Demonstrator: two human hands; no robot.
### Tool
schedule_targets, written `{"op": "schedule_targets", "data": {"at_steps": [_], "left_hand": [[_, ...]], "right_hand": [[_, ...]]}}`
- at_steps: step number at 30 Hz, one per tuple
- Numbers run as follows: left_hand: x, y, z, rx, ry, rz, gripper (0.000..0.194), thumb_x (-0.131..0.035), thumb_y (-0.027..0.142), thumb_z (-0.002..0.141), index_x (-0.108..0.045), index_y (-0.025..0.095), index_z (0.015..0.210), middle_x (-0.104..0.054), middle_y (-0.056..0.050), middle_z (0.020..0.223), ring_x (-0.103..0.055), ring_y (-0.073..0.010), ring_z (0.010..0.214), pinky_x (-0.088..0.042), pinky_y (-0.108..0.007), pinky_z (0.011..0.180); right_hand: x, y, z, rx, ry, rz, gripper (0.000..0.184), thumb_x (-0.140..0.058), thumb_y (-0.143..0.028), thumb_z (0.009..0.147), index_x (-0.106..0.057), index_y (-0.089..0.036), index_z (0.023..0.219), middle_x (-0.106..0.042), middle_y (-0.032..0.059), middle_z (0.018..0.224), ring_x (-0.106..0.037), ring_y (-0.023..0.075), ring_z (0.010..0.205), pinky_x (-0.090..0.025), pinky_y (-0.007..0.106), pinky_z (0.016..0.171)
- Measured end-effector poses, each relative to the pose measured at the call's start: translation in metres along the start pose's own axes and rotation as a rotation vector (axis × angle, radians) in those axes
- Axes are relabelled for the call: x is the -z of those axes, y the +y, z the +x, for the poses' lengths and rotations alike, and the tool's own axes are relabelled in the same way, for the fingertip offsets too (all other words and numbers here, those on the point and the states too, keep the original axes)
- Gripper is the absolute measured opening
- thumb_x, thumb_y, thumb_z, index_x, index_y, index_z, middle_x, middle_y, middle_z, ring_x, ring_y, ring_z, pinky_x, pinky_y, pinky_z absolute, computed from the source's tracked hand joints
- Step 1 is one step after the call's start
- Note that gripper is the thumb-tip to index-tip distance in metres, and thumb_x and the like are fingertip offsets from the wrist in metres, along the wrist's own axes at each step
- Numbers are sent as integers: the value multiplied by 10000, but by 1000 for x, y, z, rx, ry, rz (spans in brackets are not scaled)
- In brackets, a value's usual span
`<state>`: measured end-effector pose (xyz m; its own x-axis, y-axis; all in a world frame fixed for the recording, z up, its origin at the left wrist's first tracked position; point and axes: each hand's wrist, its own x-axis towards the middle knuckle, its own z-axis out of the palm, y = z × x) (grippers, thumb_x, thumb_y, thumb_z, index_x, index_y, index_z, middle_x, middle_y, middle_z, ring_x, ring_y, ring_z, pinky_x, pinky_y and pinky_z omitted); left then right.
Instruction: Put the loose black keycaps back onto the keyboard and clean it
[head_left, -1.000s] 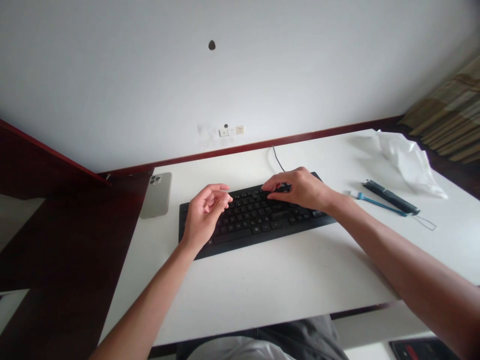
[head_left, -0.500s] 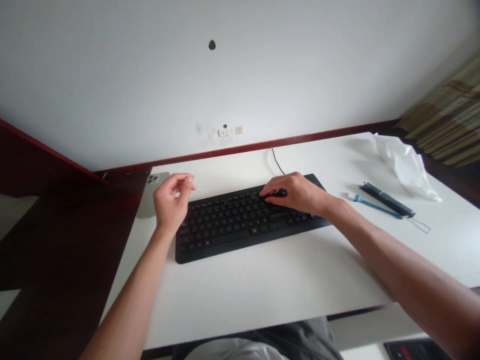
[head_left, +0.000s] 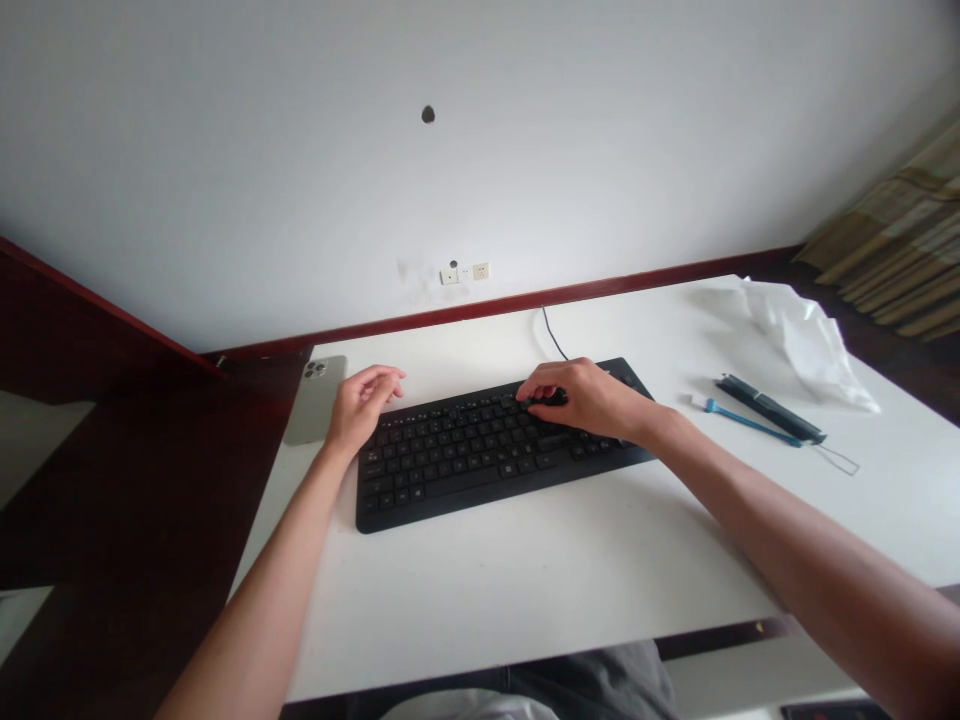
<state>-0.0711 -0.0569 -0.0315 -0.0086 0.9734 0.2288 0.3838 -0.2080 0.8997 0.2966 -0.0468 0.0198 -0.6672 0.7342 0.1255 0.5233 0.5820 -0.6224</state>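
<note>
A black keyboard lies at a slant on the white table, its cable running from the back edge. My left hand is at the keyboard's upper left corner, fingers loosely bent and apart, with nothing visible in it. Over the right part of the keys, my right hand has its thumb and fingers drawn together just above the keys. Something dark shows between them; whether it is a held thing or the keys behind cannot be made out. A phone lies face down left of my left hand.
To the right lie a blue brush with a white head, a dark slim case and a thin wire loop. Behind them is a crumpled white plastic bag. Wall sockets sit beyond the table's back edge.
My left hand has lowered and moved slightly right, its fingers straightening from a tighter curl. My right hand stays at nearly the same keys. The view has tilted slightly up.
</note>
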Motion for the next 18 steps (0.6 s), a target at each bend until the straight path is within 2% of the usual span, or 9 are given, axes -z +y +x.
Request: {"op": "schedule_targets", "data": {"at_steps": [4,7,10,13,18], "left_hand": [[1,1,23,69,-168,-17,394,-671,539,920,-785,166,981,-731,-78,829,-590,-148,685,-438,-238,565],[-6,-3,50,92,-221,-62,432,-684,562,888,-779,162,1021,-734,-95,869,-578,-153,675,-391,-234,515],[-17,-9,74,47,-238,-32,416,-709,548,863,-776,160,1001,-729,-92,864,-573,-153,672,-361,-232,499],[-20,-16,83,47,-201,-26,384,-719,515,864,-777,162,1006,-727,-80,857,-566,-145,667,-375,-235,523],[-12,-23,79,29,-26,-151,309,-712,456,883,-784,164,954,-707,-56,811,-573,-132,682,-439,-250,637]], "right_hand": [[0,4,0,26,24,-15,207,-657,-229,916,-772,-254,1086,-783,15,1073,-725,186,906,-592,310,825],[2,11,1,16,122,-65,268,-654,-257,929,-763,-247,1173,-782,24,1058,-720,186,882,-587,315,818],[4,24,2,7,226,-107,297,-635,-266,939,-766,-234,1204,-779,44,1050,-716,191,865,-582,328,810],[6,36,3,-11,265,-100,268,-628,-261,933,-779,-223,1151,-778,55,1043,-716,191,857,-584,332,803],[4,40,5,-100,265,13,433,-673,-271,889,-696,-244,1320,-792,29,1009,-721,187,847,-602,340,818]]}}
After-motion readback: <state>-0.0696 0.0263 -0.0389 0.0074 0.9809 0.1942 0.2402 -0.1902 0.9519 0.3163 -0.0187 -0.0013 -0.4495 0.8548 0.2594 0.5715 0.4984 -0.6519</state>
